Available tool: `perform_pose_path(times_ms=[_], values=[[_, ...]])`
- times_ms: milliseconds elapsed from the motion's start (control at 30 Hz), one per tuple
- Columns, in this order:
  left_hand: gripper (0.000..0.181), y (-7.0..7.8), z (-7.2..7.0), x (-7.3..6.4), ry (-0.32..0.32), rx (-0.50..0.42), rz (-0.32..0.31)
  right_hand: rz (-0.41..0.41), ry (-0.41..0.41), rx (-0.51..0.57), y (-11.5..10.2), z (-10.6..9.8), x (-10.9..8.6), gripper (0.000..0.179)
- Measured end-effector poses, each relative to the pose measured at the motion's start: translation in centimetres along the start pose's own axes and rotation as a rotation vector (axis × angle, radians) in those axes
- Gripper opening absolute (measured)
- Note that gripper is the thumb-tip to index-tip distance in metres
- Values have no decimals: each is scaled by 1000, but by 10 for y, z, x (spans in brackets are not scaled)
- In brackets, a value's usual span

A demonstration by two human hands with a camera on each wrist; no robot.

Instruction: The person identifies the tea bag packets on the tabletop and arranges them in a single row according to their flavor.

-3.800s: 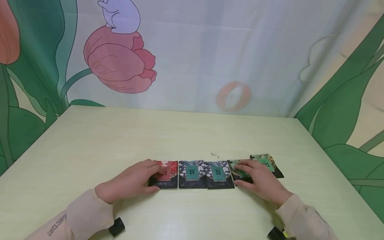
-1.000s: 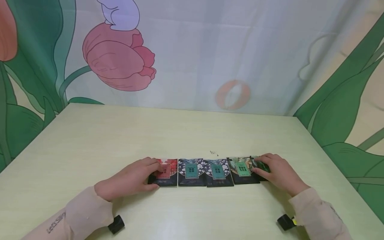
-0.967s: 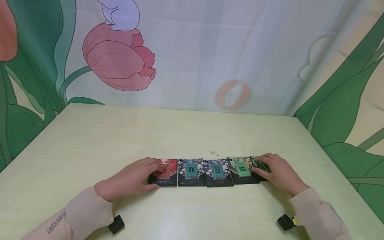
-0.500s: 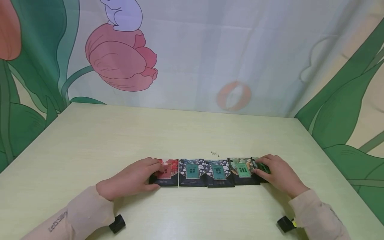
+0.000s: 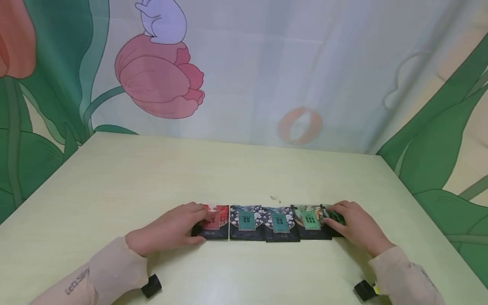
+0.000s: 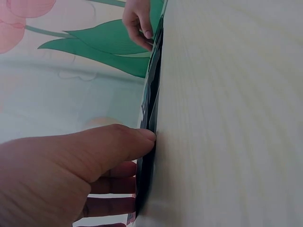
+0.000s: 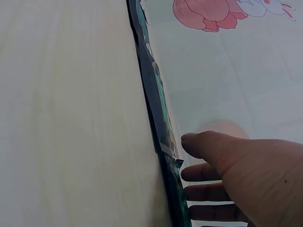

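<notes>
Several flat dark sachets with printed fronts lie side by side on the table, in a row across the head view. At the left end, my left hand (image 5: 173, 228) rests its fingers on the red sachet (image 5: 218, 233), its thumb at the near edge. Two floral sachets, one blue-labelled (image 5: 248, 235) and its twin (image 5: 282, 237), fill the middle. A green-labelled sachet (image 5: 314, 234) follows, slightly overlapping the end sachet (image 5: 337, 231). My right hand (image 5: 356, 226) lies over that end sachet with relaxed fingers, covering much of it; in the right wrist view its fingers (image 7: 208, 191) extend alongside.
The pale wooden table (image 5: 183, 173) extends behind and in front of the row. A small dark mark (image 5: 275, 198) shows just beyond the sachets. Behind the table hangs a printed curtain (image 5: 244, 76). A black device (image 5: 151, 286) sits at the left wrist.
My right hand has moved right from the green-labelled sachet onto the end one, which has gone from tilted and apart to lined up with the row. My left hand stays on the red sachet.
</notes>
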State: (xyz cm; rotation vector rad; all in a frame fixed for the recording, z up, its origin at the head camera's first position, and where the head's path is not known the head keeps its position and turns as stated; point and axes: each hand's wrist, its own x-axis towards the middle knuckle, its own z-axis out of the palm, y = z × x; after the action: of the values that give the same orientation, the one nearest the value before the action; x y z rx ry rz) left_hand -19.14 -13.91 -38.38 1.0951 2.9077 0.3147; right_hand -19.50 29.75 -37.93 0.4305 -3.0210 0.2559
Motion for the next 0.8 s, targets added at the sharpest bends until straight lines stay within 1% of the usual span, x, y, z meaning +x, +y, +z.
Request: perform_pose_path(times_ms=[167, 300, 433, 500, 600, 700, 800], values=[[46, 1, 1, 1, -11, -7, -13, 3, 2, 3, 2, 3, 1, 41], [50, 1, 2, 3, -10, 9, -10, 11, 13, 3, 4, 5, 4, 39], [52, -1, 4, 6, 6, 39, 11, 9, 36, -4, 5, 6, 6, 37], [54, -1, 4, 7, 8, 42, 10, 7, 50, -6, 5, 7, 7, 36], [57, 0, 5, 8, -7, 36, 0, 17, 63, 9, 4, 8, 6, 36], [55, 1, 5, 9, -12, 29, -2, 33, 72, 26, 2, 10, 5, 36], [51, 2, 5, 9, 0, 29, 4, 45, 77, 50, 1, 13, 4, 37]])
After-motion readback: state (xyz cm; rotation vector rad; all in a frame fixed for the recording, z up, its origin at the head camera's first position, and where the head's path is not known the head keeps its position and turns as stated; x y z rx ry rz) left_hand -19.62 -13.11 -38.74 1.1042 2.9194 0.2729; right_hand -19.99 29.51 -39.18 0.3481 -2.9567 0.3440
